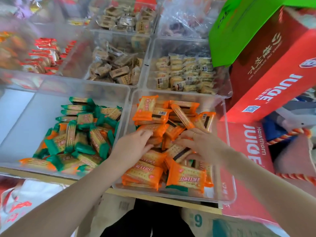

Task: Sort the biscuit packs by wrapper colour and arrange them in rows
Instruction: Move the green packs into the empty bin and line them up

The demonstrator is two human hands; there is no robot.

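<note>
Sorting looks mostly done, rows not: orange packs [152, 110] fill the right bin [224, 106], green packs [85, 147] heaped at nine o'clock with orange strays. Left hand [135, 144] lies flat, fingers relaxed; right hand [201, 142], I cannot tell

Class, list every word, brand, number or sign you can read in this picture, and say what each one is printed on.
"JUICE": upper red carton, upside down, above a QR code.
"Hawthorn JUICE": lower red carton, running sideways.
"6": cardboard box below the shelf.
Chinese characters on the upper carton, the orange biscuit packs and the green biscuit packs: too blurred to read.
Barcodes on the tan packs: unreadable.
</note>
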